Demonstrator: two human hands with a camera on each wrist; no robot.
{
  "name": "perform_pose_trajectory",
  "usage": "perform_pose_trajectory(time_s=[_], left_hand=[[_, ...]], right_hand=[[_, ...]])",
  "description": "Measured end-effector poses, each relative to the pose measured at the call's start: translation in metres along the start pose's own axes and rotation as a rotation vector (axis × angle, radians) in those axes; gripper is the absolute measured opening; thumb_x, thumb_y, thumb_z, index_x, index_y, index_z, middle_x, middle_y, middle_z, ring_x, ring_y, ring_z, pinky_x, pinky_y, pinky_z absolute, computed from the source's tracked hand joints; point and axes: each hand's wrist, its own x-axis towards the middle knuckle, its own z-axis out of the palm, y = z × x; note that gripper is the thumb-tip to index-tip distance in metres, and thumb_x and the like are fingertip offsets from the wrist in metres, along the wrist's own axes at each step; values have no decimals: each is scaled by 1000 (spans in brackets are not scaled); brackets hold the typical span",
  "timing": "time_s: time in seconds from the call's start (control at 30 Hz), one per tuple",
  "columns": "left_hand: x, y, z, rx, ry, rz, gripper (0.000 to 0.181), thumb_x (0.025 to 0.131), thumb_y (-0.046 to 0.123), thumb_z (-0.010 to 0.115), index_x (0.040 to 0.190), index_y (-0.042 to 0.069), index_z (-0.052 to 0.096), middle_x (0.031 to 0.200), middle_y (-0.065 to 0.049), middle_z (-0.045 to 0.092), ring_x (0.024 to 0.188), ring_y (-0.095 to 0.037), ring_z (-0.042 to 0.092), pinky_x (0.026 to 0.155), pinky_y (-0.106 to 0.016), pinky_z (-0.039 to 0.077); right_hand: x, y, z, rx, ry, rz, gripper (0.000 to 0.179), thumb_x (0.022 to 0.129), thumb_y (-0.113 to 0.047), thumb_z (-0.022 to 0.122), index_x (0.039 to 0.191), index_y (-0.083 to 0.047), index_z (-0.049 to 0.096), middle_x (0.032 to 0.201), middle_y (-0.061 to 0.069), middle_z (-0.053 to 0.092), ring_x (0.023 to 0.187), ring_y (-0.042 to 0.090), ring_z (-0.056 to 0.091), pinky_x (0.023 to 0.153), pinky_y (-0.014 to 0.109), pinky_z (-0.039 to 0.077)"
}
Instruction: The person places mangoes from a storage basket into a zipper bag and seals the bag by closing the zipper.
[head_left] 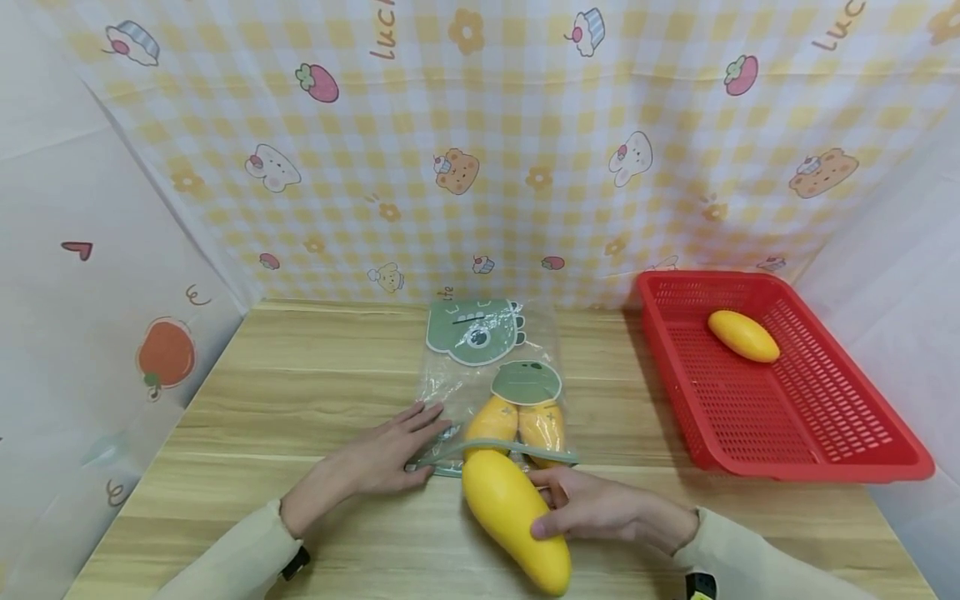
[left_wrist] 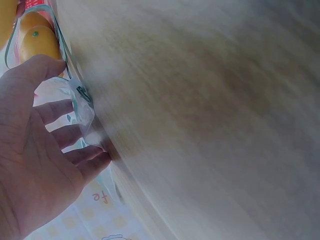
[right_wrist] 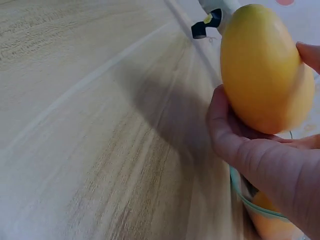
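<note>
Head view: we see the right hand holding a yellow mango, its thumb on the near side and its other fingers behind, pinching the fruit snugly between them. The mango slants, its upper end right at the green-edged mouth of a clear bag and its lower end pointing toward us. From the right wrist we see it raised off the counter, with a shadow on the wood beside it.

The left hand lies at the left corner of the bag's mouth. Its fingers are spread and nearly straight, gripping nothing; in the left wrist view we see the tips touching the crinkled film.

The bag lies flat on the counter, printed with green cartoon figures. Two more mangoes sit side by side inside it, close to the mouth.

To the right, well apart from the bag, we find a red basket with slotted walls; a single mango rests inside near its far end. Behind the counter hangs a yellow checked curtain with strawberries, cakes and animal heads on it.
</note>
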Motion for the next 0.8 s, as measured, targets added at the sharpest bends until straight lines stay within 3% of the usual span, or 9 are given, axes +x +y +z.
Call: perform_pose_trajectory(time_s=[0.27,0.6,0.8], left_hand=[[0,0,0,15,-5,-7,67,97,34,65,156,11,42,162,-18,28,146,-45,26,111,-60,32],[1,0,-1,13,-15,-7,66,98,33,64,156,10,42,162,-19,28,145,-46,25,111,-61,32],[1,-1,1,8,-9,3,66,98,31,65,156,10,42,162,-19,28,145,-47,26,112,-60,32]], right_hand=[[1,8,1,47,-2,42,60,94,-11,71,142,11,43,123,17,64,111,24,61,94,41,54],[-3,12,8,82,91,114,77,93,-12,72,151,6,24,121,21,61,104,30,65,83,49,59],[-4,18,11,86,105,107,65,96,-15,72,145,6,37,120,20,63,103,32,66,84,51,58]])
